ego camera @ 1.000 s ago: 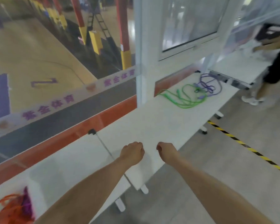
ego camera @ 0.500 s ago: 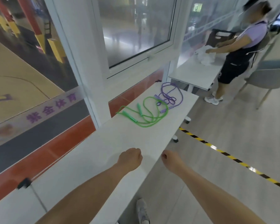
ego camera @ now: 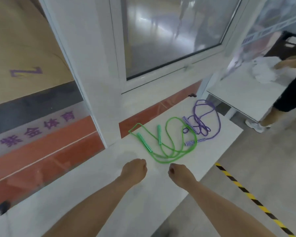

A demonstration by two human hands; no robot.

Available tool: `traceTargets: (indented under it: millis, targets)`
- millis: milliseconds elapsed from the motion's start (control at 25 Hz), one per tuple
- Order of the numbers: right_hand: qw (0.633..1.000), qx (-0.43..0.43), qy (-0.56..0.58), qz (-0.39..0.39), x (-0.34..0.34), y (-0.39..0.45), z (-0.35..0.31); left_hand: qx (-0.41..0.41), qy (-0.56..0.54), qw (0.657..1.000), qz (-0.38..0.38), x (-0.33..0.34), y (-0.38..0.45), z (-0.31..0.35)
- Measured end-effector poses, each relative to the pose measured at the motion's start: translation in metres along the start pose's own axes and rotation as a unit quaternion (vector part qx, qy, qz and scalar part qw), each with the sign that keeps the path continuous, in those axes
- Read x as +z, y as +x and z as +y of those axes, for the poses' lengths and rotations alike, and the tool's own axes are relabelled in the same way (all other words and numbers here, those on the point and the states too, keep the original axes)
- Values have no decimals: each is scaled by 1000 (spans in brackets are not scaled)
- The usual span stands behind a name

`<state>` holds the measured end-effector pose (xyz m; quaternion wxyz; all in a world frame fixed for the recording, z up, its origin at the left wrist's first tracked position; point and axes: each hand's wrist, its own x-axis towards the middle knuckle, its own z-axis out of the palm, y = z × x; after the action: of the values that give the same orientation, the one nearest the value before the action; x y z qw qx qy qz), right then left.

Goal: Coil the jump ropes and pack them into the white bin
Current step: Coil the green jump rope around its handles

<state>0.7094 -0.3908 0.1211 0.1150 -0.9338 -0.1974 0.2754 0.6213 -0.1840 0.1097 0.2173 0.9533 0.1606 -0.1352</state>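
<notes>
A green jump rope lies loose and uncoiled on the white table, its two green handles side by side. A purple jump rope lies tangled just to its right, overlapping it near the table's far end. My left hand and my right hand hover over the table just short of the green rope, both with fingers curled into fists and holding nothing. No white bin is in view.
A white window frame and glass wall run along the table's left side. Another white table stands beyond, where a person handles something white. Yellow-black floor tape crosses the floor on the right.
I have moved along the table toward the ropes, which now lie much closer, right in front of my hands. The orange ropes seen at the lower left have left the view.
</notes>
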Motion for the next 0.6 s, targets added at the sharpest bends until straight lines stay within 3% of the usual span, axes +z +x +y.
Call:
traceTargets:
  millis: [360,600]
  targets:
    - [983,-114,-68,-128,-14,165,47,-141,-27,989,20,24,115,24]
    - [971,-179,-83,-132,12,230,50,-56,84,995,-15,63,189,6]
